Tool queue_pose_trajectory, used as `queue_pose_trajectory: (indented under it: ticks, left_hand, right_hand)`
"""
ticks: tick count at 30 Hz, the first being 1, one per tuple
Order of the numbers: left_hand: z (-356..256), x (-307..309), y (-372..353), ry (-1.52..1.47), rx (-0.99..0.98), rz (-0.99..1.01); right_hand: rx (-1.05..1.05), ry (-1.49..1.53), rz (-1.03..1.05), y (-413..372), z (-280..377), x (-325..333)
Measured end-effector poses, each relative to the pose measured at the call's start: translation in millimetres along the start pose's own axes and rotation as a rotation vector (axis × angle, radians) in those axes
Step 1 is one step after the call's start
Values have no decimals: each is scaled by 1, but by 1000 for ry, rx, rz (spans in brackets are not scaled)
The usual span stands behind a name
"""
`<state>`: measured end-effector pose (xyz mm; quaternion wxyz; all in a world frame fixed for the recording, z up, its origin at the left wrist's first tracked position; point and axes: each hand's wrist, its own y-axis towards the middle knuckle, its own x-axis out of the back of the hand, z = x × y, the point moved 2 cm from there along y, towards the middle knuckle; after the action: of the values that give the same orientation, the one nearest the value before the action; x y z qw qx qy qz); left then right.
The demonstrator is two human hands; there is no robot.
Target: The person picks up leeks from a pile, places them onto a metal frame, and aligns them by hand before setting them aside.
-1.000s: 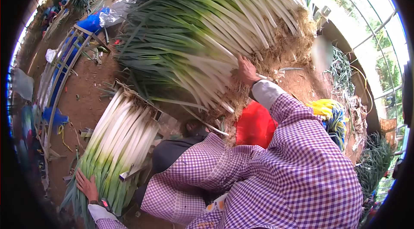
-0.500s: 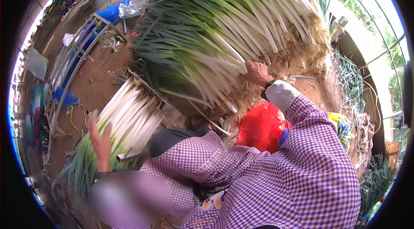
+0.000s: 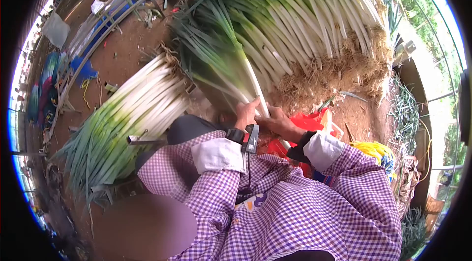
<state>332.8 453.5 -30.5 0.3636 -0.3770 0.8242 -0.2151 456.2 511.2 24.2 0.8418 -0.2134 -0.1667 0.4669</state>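
1. White-and-green leek bundle (image 3: 147,84) lies left, nearer the left hand (image 3: 245,114).
2. Long, white-stemmed, green-leaved leeks (image 3: 253,79) slant forward-left from both hands' closed grip.
3. Right hand (image 3: 282,124) clasps their lower stems.
4. Root-fringed green-and-white heap (image 3: 319,15) spreads forward-right.

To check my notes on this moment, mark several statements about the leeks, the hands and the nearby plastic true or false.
1. The left hand and right hand are both at the pale end of the held leeks. True.
2. The smaller stack lies to the person's right. False: it lies to the left.
3. The large pile still has roots on its leeks. True.
4. The plastic close to the right hand is green. False: it is red plastic.
5. The left hand rests on the smaller stack. False: it is at the held leeks, close beside the right hand.
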Motion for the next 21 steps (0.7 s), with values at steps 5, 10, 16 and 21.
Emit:
queue_pose_trajectory:
  ticks: [5,10,16,21]
  left_hand:
    - [1,35,18,91,70,-5]
    - [30,89,88,67,125,40]
    - [37,97,98,24,126,91]
    - [40,92,83,1,83,34]
  right_hand:
    - [-65,81,161,-18,9,22]
    - [-252,3,250,-58,32,34]
    - [-289,104,201,-71,22,30]
    - [-217,55,106,-42,4,56]
